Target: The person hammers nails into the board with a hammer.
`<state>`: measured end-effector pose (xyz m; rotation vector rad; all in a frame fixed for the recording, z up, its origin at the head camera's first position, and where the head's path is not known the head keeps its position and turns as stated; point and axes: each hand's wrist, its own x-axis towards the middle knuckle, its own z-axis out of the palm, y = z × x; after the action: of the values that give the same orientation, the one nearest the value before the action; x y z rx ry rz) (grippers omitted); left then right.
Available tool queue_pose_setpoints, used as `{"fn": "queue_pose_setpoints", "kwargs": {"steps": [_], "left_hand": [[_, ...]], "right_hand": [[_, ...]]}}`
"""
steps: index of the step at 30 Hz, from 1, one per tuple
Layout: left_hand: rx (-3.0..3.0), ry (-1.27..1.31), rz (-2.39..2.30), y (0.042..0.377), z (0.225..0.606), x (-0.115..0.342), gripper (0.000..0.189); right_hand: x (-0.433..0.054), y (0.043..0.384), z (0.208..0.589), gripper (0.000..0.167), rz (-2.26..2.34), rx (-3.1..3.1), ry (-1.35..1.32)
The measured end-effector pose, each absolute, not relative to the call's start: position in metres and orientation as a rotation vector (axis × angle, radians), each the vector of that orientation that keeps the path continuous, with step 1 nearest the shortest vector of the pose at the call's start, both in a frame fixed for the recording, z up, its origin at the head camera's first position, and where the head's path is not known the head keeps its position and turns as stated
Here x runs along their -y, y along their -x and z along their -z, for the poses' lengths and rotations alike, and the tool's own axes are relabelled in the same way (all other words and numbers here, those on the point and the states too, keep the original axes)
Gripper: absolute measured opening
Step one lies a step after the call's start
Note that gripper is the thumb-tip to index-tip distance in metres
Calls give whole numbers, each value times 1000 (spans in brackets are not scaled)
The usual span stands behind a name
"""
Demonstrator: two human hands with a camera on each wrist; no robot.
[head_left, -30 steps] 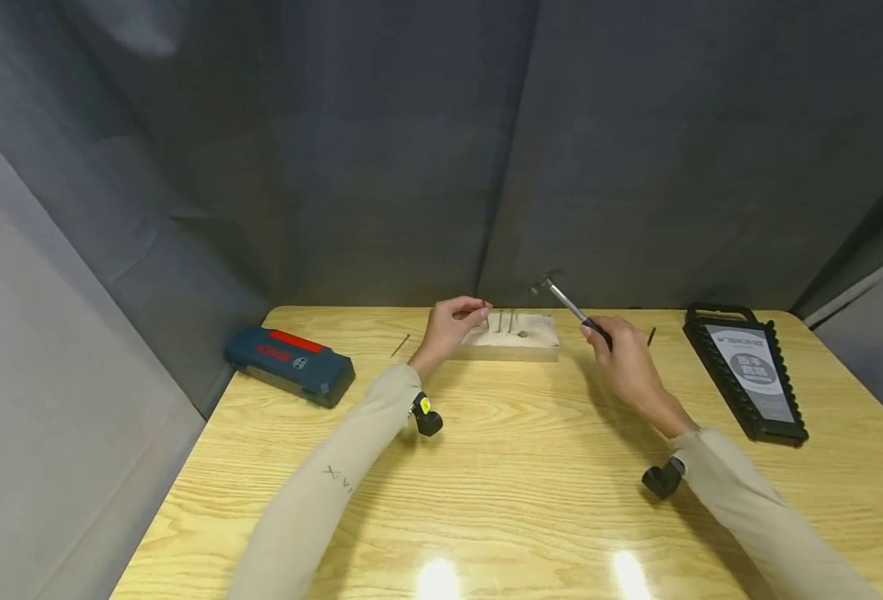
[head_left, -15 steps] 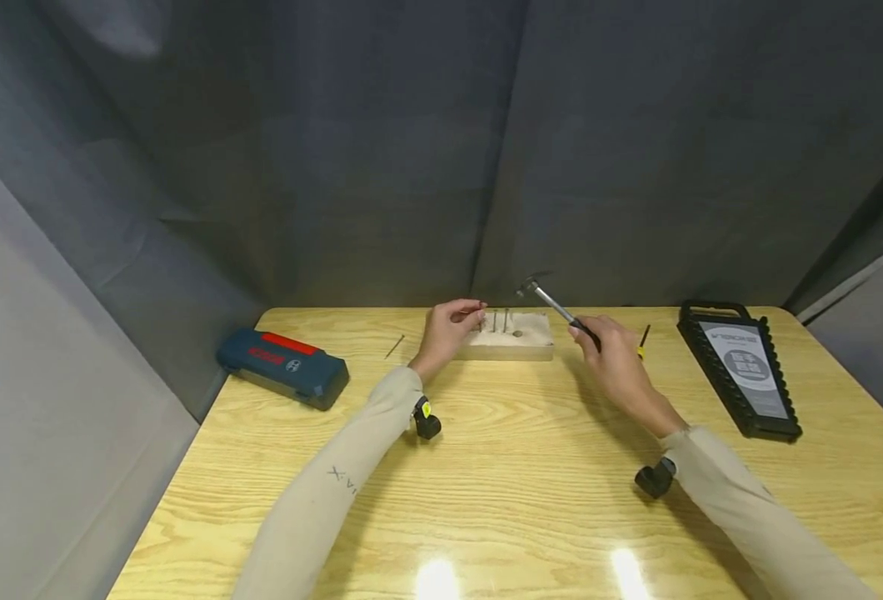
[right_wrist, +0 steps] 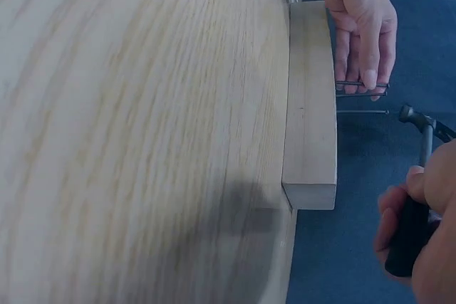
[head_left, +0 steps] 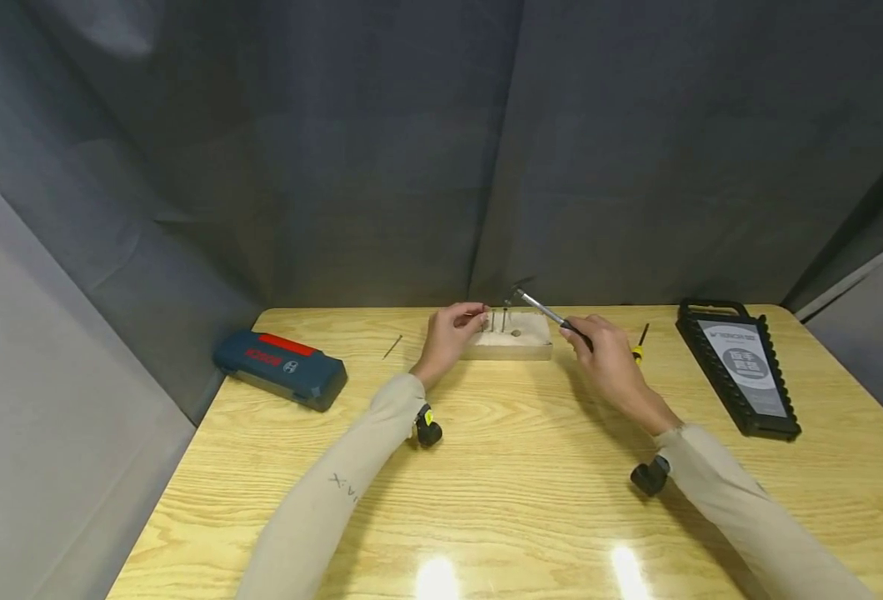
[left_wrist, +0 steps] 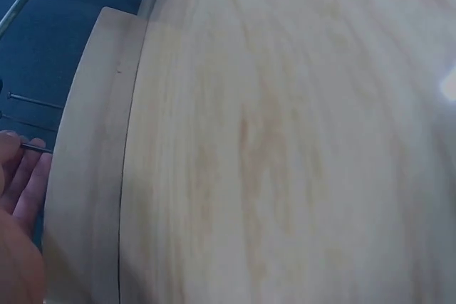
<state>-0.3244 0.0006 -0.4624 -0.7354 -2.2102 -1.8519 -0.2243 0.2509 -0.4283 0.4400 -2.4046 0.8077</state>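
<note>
A pale wooden block (head_left: 512, 352) lies near the table's far edge, with several nails standing upright in it. My left hand (head_left: 443, 340) is at the block's left part, thumb and fingers pinching one nail (left_wrist: 37, 148). In my right hand (head_left: 608, 358) I grip the black handle of a hammer (head_left: 539, 306), its metal head up and to the left. In the right wrist view the hammer's head (right_wrist: 407, 113) is just off the tip of the rightmost nail (right_wrist: 363, 112), with a small gap between them. My left fingers partly hide the pinched nail.
One loose nail (head_left: 392, 347) lies left of my left hand. Further left is a blue and red tool case (head_left: 280, 371). A yellow and black screwdriver (head_left: 638, 353) lies behind my right hand, and a black wrench rack (head_left: 741, 367) is at the right. A dark curtain (head_left: 381, 167) hangs behind the table.
My right hand has moved left with the hammer, bringing its head lower and closer to the nails. More of the screwdriver shows. My left hand stays at the block, still pinching the nail.
</note>
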Motion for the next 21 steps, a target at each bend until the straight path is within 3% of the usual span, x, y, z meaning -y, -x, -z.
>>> {"fn": "queue_pose_setpoints", "kwargs": {"steps": [12,21], "left_hand": [[2197,756,1833,325,468,0,19],[2199,770,1819,327,472,4,20]], "right_hand": [[-236,232,412,17,-693,2462,-495],[-220,233,397,21,-759,2115,-519]]}}
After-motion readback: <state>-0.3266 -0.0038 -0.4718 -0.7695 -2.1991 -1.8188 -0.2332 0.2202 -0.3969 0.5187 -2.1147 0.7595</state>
